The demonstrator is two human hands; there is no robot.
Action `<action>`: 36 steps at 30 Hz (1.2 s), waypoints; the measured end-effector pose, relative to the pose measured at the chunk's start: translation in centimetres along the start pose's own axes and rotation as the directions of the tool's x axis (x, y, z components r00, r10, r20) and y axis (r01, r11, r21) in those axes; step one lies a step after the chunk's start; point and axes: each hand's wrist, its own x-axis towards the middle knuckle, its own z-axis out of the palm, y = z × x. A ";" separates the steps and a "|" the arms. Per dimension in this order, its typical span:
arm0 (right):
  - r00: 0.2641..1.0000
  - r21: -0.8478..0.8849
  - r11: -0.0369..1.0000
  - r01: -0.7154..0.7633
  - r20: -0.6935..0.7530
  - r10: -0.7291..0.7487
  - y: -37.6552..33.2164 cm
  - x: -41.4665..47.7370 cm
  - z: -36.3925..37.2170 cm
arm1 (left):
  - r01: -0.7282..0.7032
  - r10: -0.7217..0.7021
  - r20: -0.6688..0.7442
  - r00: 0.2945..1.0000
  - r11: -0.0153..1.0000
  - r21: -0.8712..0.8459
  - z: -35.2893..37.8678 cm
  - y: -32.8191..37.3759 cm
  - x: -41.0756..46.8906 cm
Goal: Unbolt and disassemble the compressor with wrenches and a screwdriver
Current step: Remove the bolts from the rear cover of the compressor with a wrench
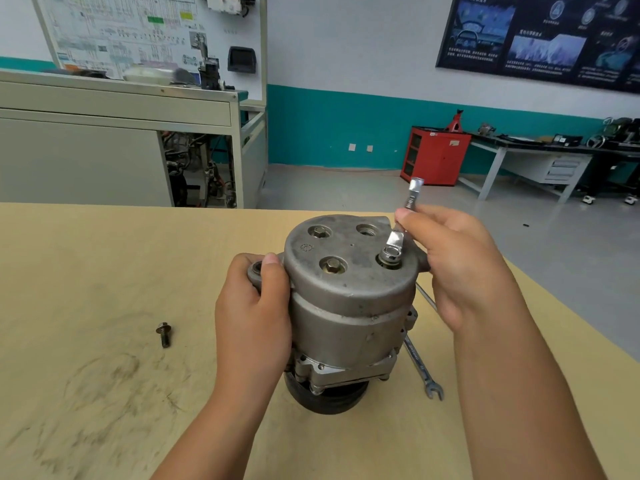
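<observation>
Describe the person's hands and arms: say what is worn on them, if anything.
Nothing is worn. The left hand and right hand are bare: no gloves, rings or watch. The left forearm and right forearm are bare too, no sleeve showing down to the picture's edge.

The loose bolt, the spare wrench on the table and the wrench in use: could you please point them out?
loose bolt (164,337), head view, just below its flange
spare wrench (416,360), head view, its shaft
wrench in use (390,255), head view, its ring end
</observation>
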 end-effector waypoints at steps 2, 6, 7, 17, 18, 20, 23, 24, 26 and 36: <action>0.998 -0.170 0.985 0.032 0.063 -0.022 -0.6 0.5 0.2 | 0.003 -0.003 0.001 1.000 1.000 -0.002 -0.1 0.0 0.0; 0.969 -0.453 0.859 0.238 0.171 -0.178 -1.7 0.7 1.3 | 0.006 -0.006 0.017 1.000 1.000 0.004 0.0 0.1 0.1; 0.948 -0.541 0.781 0.311 0.230 -0.218 -2.0 0.4 1.6 | 0.003 -0.003 0.018 1.000 1.000 0.002 0.0 0.1 0.1; 0.757 -0.446 0.614 0.651 0.441 -0.482 -0.3 -4.2 0.8 | -0.007 0.009 0.022 1.000 0.997 -0.082 -0.3 0.0 -0.1; 0.752 -0.423 0.622 0.658 0.399 -0.525 0.4 -4.5 0.7 | -0.019 0.021 0.031 0.999 0.997 -0.072 -0.3 0.0 -0.1; 0.720 -0.396 0.605 0.691 0.306 -0.623 1.6 -5.0 0.5 | -0.022 0.023 0.030 0.999 0.999 -0.029 -0.1 -0.1 -0.1; 0.620 -0.339 0.553 0.761 0.130 -0.774 3.2 -5.2 0.2 | -0.014 0.014 -0.005 1.000 1.000 0.000 -0.1 -0.2 0.0; 0.593 -0.312 0.546 0.778 0.077 -0.801 3.7 -5.1 0.0 | -0.011 0.011 -0.002 1.000 1.000 -0.004 0.0 -0.1 0.0; 0.610 -0.208 0.599 0.773 -0.013 -0.792 4.3 -5.1 -0.2 | 0.002 -0.002 0.001 1.000 1.000 -0.016 0.0 0.0 -0.1; 0.936 0.469 0.824 0.318 -0.294 -0.194 2.4 -3.1 0.8 | -0.004 0.004 0.019 1.000 1.000 -0.004 -0.1 -0.3 0.0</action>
